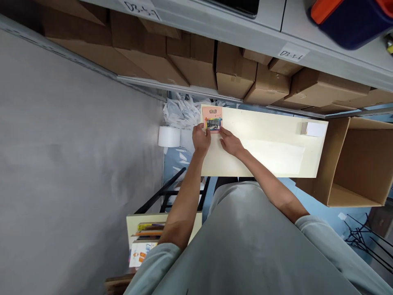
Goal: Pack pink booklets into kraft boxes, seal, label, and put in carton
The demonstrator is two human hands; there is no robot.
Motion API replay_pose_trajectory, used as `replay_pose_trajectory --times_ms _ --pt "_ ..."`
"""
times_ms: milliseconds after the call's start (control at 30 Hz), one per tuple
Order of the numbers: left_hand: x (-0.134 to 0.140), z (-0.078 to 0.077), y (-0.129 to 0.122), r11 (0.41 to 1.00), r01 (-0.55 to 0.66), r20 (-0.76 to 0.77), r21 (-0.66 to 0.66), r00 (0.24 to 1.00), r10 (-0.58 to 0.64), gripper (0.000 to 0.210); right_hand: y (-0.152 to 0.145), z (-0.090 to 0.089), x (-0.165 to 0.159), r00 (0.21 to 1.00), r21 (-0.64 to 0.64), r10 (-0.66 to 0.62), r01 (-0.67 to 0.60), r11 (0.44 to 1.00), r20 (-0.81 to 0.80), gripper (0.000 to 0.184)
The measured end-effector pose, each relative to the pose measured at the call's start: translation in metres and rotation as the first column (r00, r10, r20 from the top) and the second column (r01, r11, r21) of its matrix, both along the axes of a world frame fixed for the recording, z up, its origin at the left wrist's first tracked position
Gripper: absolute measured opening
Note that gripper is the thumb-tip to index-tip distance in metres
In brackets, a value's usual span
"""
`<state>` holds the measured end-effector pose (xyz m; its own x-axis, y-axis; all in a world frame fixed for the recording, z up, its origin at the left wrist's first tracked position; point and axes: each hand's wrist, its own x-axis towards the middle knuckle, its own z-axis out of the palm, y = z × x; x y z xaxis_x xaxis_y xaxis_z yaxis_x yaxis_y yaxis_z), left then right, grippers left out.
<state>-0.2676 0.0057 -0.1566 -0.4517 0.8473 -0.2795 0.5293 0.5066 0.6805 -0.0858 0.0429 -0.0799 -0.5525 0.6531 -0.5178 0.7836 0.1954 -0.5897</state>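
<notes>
A pink booklet (212, 111) with a colourful picture on its cover lies at the far left end of a cream table (260, 123). My left hand (201, 140) is at its lower left corner, fingers curled and thumb against the edge, closed on the booklet. Across from it, my right hand (231, 142) touches the lower right corner with its fingertips. Those fingers are stretched out and the thumb stands apart below them. Whatever lies under the booklet is hidden.
A small white stack (315, 129) and a white sheet (276, 155) lie on the table. An open carton (353, 164) adjoins its right end. Shelves with cardboard boxes (236, 73) run along the back. White rolls (169, 136) and plastic stand left; books (143, 252) lie at lower left.
</notes>
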Motion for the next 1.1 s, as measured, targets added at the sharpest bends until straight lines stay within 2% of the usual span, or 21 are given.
replay_pose_trajectory --times_ms 167,267,333,400,467,533,633,700,800,933,1100 --pt "-0.005 -0.005 0.025 0.982 -0.158 0.014 -0.108 0.987 0.160 0.012 0.009 -0.010 -0.017 0.999 -0.035 -0.015 0.017 0.999 0.046 0.060" --pt "-0.008 0.003 0.036 0.981 -0.143 0.033 -0.130 0.988 0.149 0.020 0.016 -0.012 -0.019 0.999 -0.039 -0.027 0.028 0.999 0.047 0.053" --pt "-0.005 0.017 0.041 0.988 -0.108 0.053 -0.109 0.992 0.114 0.023 0.024 -0.011 -0.017 0.997 -0.076 -0.064 0.067 0.995 0.043 0.047" --pt "0.004 0.035 0.042 0.994 -0.083 0.089 -0.074 0.992 0.089 0.020 0.034 -0.012 -0.009 0.985 -0.125 -0.172 0.174 0.977 0.026 0.041" --pt "0.018 0.056 0.039 0.998 -0.051 0.143 -0.035 0.988 0.056 0.020 0.042 -0.013 0.007 0.936 -0.157 -0.350 0.339 0.928 -0.045 0.038" --pt "0.038 0.075 0.031 1.000 -0.017 0.210 -0.015 0.977 0.019 0.023 0.043 -0.015 0.032 0.827 -0.215 -0.532 0.495 0.842 -0.180 0.039" --pt "0.082 0.092 0.011 0.999 0.040 0.314 -0.016 0.949 -0.033 0.026 0.026 -0.014 0.091 0.641 -0.370 -0.691 0.584 0.722 -0.336 0.043" --pt "0.121 0.095 -0.005 0.996 0.090 0.362 -0.019 0.929 -0.077 0.028 0.004 -0.010 0.140 0.573 -0.408 -0.738 0.615 0.675 -0.357 0.043" --pt "0.189 0.091 -0.031 0.978 0.202 0.422 -0.056 0.892 -0.160 0.029 -0.039 -0.003 0.221 0.533 -0.362 -0.789 0.701 0.614 -0.305 0.040" --pt "0.284 0.078 -0.062 0.909 0.394 0.479 -0.135 0.829 -0.288 0.025 -0.090 -0.001 0.322 0.479 -0.302 -0.850 0.795 0.526 -0.220 0.039" --pt "0.377 0.062 -0.072 0.849 0.483 0.454 -0.215 0.819 -0.351 0.020 -0.117 -0.012 0.410 0.436 -0.207 -0.886 0.863 0.461 -0.156 0.037"
